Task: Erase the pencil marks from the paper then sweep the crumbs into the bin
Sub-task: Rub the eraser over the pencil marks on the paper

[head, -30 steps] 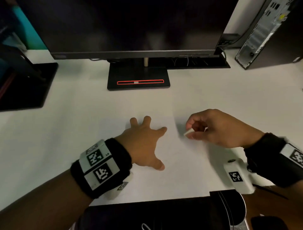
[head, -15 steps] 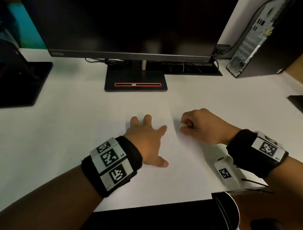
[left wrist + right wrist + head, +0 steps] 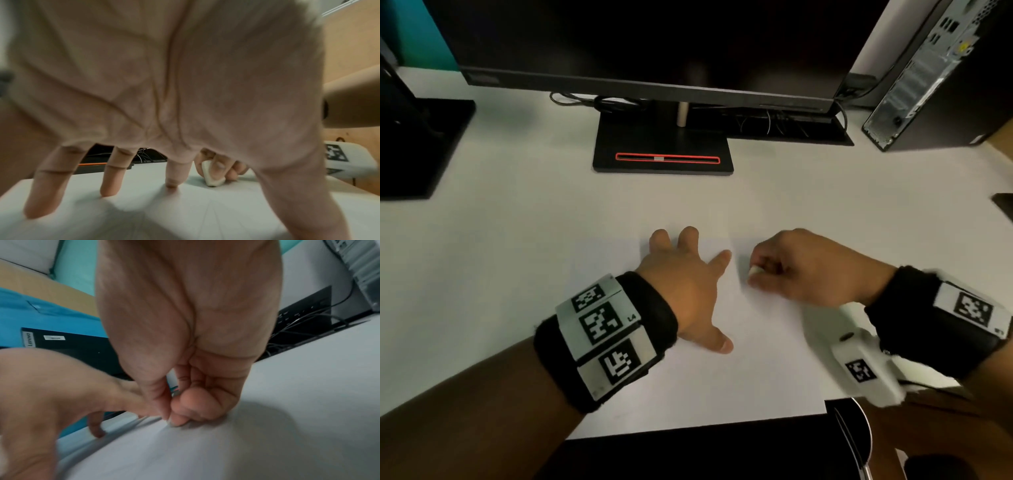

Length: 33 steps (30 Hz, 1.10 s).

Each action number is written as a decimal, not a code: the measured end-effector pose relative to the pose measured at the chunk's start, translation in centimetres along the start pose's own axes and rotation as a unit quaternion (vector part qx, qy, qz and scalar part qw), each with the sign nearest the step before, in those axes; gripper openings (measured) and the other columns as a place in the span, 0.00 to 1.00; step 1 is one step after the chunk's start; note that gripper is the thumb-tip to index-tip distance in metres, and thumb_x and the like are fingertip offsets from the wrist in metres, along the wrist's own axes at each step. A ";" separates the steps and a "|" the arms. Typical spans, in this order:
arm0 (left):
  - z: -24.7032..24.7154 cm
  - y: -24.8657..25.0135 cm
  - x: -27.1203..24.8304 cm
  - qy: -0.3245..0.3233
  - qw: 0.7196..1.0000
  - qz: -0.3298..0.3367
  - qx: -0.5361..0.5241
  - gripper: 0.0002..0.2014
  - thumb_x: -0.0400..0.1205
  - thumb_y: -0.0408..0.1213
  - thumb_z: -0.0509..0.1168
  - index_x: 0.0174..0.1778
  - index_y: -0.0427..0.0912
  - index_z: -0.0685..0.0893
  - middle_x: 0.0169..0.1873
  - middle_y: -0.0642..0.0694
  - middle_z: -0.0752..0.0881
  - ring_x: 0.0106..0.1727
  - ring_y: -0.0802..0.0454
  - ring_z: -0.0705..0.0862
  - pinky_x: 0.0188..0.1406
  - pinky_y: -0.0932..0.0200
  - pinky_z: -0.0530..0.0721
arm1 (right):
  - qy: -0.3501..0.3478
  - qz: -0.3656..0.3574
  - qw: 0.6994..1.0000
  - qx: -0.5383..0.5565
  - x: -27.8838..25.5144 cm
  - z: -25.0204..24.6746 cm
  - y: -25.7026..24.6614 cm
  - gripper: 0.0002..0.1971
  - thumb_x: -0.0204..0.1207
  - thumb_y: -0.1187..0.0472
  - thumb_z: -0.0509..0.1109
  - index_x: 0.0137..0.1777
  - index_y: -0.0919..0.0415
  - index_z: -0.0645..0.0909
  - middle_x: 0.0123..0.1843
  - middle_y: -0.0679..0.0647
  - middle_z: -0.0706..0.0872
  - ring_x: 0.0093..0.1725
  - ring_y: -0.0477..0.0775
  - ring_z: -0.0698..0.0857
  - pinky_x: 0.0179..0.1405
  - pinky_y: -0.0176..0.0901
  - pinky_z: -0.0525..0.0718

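Note:
A white sheet of paper (image 3: 722, 383) lies on the white desk in front of me. My left hand (image 3: 688, 274) rests spread flat on it, with straight fingertips (image 3: 170, 183) pressing down. Just to its right, my right hand (image 3: 784, 270) pinches a small white eraser (image 3: 755, 271) between thumb and curled fingers. The eraser's (image 3: 211, 176) lower end touches the paper. In the right wrist view the eraser is hidden behind my curled fingers (image 3: 185, 410). Pencil marks are too faint to make out. No crumbs or bin show.
A monitor stand (image 3: 662, 150) stands straight ahead under a dark screen. A second stand base (image 3: 417, 144) sits at the left, a computer tower (image 3: 941, 75) at the back right. A dark object (image 3: 1003, 205) lies at the right edge. The desk's front edge (image 3: 688, 430) is close to me.
My right hand with the eraser has slid left on the paper, closer to my left forefinger. The left hand has stayed spread in place. My head view has shifted.

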<state>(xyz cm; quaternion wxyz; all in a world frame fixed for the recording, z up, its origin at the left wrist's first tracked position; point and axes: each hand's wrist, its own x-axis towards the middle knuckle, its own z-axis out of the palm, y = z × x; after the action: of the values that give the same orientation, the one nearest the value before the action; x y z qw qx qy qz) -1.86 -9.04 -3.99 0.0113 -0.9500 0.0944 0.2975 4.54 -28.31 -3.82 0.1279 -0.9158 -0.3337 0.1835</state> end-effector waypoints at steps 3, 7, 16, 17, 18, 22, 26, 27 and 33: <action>0.1 0.0 -0.1 0.003 1.000 -0.004 0.006 0.61 0.66 0.77 0.69 0.86 0.62 0.39 0.78 0.42 0.49 0.75 0.28 0.54 0.63 0.41 0.83 | 0.049 0.032 0.998 -0.001 0.6 -0.4 0.6 0.12 0.79 0.55 0.71 0.39 0.62 0.83 0.32 0.54 0.84 0.33 0.55 0.79 0.34 0.44 0.77; 0.0 0.0 -0.1 0.004 1.000 -0.005 0.006 0.61 0.66 0.77 0.68 0.86 0.62 0.39 0.79 0.42 0.48 0.76 0.28 0.53 0.61 0.42 0.83 | -0.005 -0.005 1.000 0.018 0.4 0.3 -0.6 0.13 0.80 0.54 0.71 0.40 0.63 0.83 0.32 0.56 0.85 0.32 0.55 0.80 0.33 0.44 0.77; 0.1 -0.1 -0.1 0.013 1.000 0.003 0.012 0.61 0.65 0.78 0.67 0.87 0.61 0.40 0.78 0.42 0.50 0.74 0.29 0.56 0.61 0.42 0.82 | 0.004 0.034 0.999 0.038 0.9 0.0 -0.1 0.14 0.79 0.54 0.71 0.38 0.65 0.83 0.31 0.57 0.85 0.27 0.47 0.74 0.29 0.41 0.75; 0.1 -0.1 -0.1 0.014 1.000 0.003 0.016 0.61 0.66 0.78 0.67 0.87 0.61 0.40 0.78 0.41 0.50 0.74 0.29 0.57 0.60 0.42 0.82 | 0.013 0.046 0.998 0.040 1.0 -0.4 0.2 0.14 0.79 0.54 0.72 0.38 0.64 0.84 0.32 0.57 0.86 0.28 0.48 0.76 0.30 0.42 0.76; 0.1 -0.1 -0.1 0.014 1.000 0.004 0.019 0.61 0.66 0.78 0.67 0.87 0.61 0.40 0.78 0.40 0.51 0.74 0.29 0.57 0.59 0.44 0.81 | 0.029 0.057 0.997 0.037 1.1 -0.6 0.5 0.14 0.79 0.54 0.72 0.38 0.65 0.84 0.33 0.57 0.86 0.29 0.51 0.77 0.31 0.44 0.77; 0.2 -0.1 -0.1 0.020 1.000 0.003 0.016 0.61 0.65 0.78 0.67 0.87 0.61 0.41 0.77 0.41 0.53 0.72 0.30 0.58 0.53 0.47 0.78 | 0.020 0.038 0.999 0.023 1.1 -0.2 -0.3 0.15 0.80 0.54 0.72 0.35 0.63 0.80 0.29 0.55 0.82 0.28 0.51 0.75 0.29 0.44 0.74; 0.1 -0.1 -0.1 0.014 1.000 0.004 0.015 0.61 0.66 0.78 0.67 0.87 0.61 0.40 0.78 0.41 0.52 0.74 0.29 0.57 0.61 0.44 0.80 | -0.002 0.049 0.998 0.031 1.2 -0.6 -0.1 0.17 0.79 0.53 0.71 0.35 0.67 0.81 0.31 0.61 0.84 0.27 0.52 0.74 0.30 0.48 0.75; 0.1 -0.1 -0.1 0.014 1.000 0.004 0.018 0.61 0.66 0.78 0.67 0.87 0.61 0.40 0.78 0.41 0.51 0.74 0.29 0.57 0.61 0.44 0.80 | 0.021 0.061 0.998 0.026 1.4 -0.8 0.2 0.18 0.79 0.54 0.71 0.33 0.68 0.79 0.30 0.62 0.82 0.27 0.52 0.72 0.30 0.48 0.72; 0.1 0.0 0.0 0.021 0.999 0.001 0.024 0.61 0.66 0.79 0.67 0.87 0.61 0.40 0.76 0.40 0.54 0.72 0.31 0.58 0.53 0.47 0.77 | -0.017 0.042 0.998 0.033 1.1 -0.2 -0.7 0.19 0.80 0.53 0.70 0.34 0.67 0.80 0.28 0.56 0.83 0.26 0.47 0.73 0.29 0.47 0.75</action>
<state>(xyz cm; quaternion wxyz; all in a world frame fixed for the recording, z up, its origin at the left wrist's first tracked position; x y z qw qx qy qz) -1.92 -8.98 -4.09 0.0318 -0.9552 0.1029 0.2755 4.99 -27.06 -3.68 0.1444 -0.9211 -0.2907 0.2148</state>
